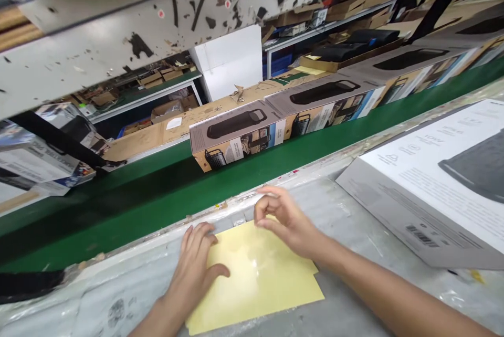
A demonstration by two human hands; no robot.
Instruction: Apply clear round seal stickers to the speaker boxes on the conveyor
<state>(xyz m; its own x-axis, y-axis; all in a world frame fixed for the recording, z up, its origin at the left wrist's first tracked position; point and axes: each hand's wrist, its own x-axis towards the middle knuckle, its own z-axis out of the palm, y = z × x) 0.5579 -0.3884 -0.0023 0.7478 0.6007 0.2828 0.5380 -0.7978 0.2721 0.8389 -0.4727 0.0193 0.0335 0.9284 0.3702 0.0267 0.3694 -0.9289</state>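
Yellow sheets on a bench, left hand spread wide at the sheets' left side, right hand curled narrow over their far edge, whether pinching anything impossible to tell, green belt beyond them.

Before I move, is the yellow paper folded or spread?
Spread: the yellow paper lies flat on the bench, its broad face showing no crease.

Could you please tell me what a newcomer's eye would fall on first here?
The bright yellow sheets on the near bench probably come first, the left hand at their left edge, the right hand at their far edge. Next comes the row of printed boxes on the green belt beyond.
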